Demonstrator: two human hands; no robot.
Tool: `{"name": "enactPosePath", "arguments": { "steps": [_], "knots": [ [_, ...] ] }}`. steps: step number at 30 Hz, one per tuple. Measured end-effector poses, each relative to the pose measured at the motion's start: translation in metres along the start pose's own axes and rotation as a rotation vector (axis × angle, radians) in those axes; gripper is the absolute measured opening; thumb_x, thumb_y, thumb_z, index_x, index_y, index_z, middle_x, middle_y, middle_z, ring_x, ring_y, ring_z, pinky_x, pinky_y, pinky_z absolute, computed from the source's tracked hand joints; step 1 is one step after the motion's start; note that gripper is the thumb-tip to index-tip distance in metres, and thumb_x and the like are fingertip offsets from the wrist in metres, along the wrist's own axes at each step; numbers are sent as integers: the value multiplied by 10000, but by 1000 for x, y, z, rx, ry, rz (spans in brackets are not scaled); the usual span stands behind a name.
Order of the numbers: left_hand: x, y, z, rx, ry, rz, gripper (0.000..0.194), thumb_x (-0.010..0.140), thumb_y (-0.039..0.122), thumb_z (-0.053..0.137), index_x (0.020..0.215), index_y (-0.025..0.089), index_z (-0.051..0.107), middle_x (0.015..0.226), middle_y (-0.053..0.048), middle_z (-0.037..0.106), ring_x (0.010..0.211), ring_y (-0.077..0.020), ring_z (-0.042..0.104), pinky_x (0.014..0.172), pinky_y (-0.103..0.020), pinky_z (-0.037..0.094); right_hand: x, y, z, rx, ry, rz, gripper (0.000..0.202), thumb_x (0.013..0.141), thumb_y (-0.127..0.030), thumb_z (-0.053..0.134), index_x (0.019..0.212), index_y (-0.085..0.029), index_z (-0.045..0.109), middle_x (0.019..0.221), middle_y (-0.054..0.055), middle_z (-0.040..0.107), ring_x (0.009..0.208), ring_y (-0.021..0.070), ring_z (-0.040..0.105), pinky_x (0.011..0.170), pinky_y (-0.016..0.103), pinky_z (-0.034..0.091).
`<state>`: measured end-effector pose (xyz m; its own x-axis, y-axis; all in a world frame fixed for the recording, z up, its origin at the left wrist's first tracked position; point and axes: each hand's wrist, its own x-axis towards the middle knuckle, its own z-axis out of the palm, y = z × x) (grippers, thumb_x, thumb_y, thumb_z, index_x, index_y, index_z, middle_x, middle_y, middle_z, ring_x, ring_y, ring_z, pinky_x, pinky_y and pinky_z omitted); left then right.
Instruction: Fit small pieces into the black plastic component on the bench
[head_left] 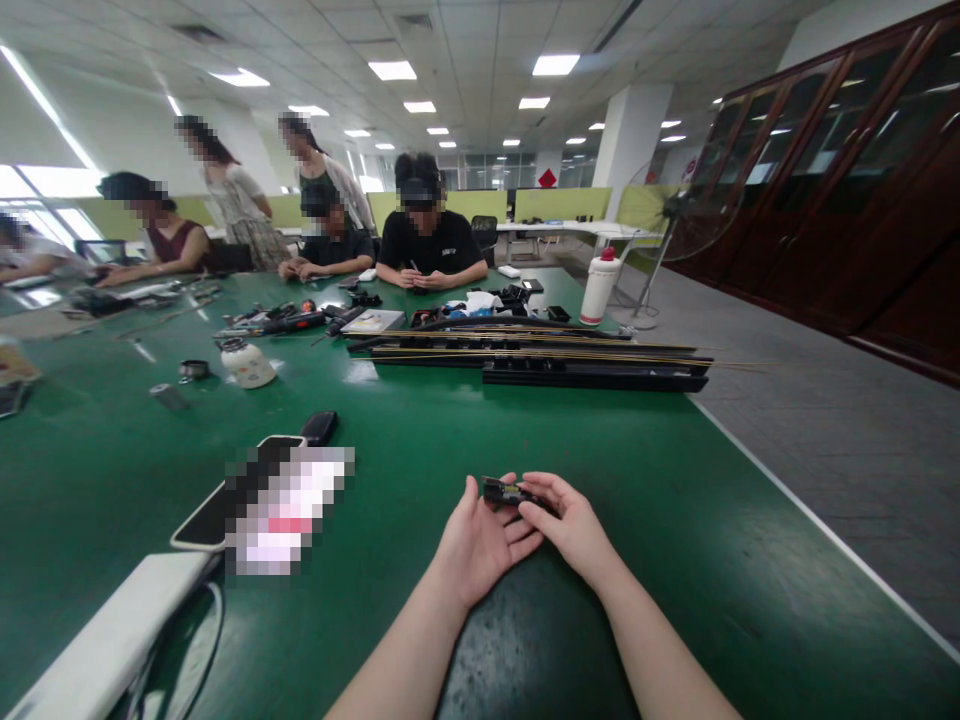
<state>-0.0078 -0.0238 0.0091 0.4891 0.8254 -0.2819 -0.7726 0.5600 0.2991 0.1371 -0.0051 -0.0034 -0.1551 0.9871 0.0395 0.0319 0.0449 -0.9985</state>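
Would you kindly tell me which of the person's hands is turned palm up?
The left hand: its open palm shows, whereas the right hand shows its back and grips the small black object.

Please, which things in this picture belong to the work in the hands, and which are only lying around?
In hand:
- small black piece, in the right hand
- open left hand, close to it

Apparently just lying around:
- phone
- white jar
- long black rails
- white bottle

Head cam's my one feed, facing forward and down over the green table [405,430], left hand [476,550] and right hand [576,528] pretty near, ceiling [472,40] up top.
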Motion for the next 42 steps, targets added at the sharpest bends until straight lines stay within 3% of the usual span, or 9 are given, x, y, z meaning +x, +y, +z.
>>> {"name": "enactPosePath", "arguments": {
  "steps": [6, 14, 23, 31, 42],
  "knots": [
    [0, 0, -1, -128, 5, -10, 429, 879, 436, 330, 1099, 114, 508, 1060, -159, 581, 974, -262, 588, 882, -381, 400, -4, -6, 2, -191, -56, -52, 301, 688, -189, 620, 986, -213, 585, 1037, 53, 646, 986, 208, 591, 940, 399, 409],
    [4, 0, -5, -152, 17, -18, 323, 875, 333, 381, 1053, 111, 533, 1020, -130, 601, 975, -234, 587, 833, -325, 430, -5, -5, 2, -265, -87, -88, 323, 705, -175, 587, 1023, -232, 584, 1086, 39, 635, 1034, 205, 570, 954, 392, 395],
    [4, -1, -5, -140, 48, -9, 317, 885, 342, 369, 988, 104, 551, 980, -123, 621, 924, -235, 614, 824, -332, 445, -4, -5, 4, -274, -71, -199, 309, 690, -177, 617, 991, -249, 621, 1086, 43, 613, 1106, 204, 513, 997, 389, 354],
    [4, -2, -6, -116, -9, -40, 316, 887, 329, 376, 941, 92, 577, 952, -128, 634, 943, -238, 608, 842, -338, 439, -4, -4, 8, -258, -82, -189, 223, 680, -174, 631, 897, -226, 645, 1078, 61, 612, 1055, 196, 551, 965, 380, 389],
    [5, -2, -10, -102, 2, -5, 322, 877, 359, 403, 962, 113, 593, 975, -119, 630, 998, -248, 579, 854, -350, 430, -5, -7, 6, -278, -99, -164, 242, 708, -179, 601, 939, -234, 644, 1084, 55, 620, 1061, 202, 548, 970, 391, 383]
  ]
}}
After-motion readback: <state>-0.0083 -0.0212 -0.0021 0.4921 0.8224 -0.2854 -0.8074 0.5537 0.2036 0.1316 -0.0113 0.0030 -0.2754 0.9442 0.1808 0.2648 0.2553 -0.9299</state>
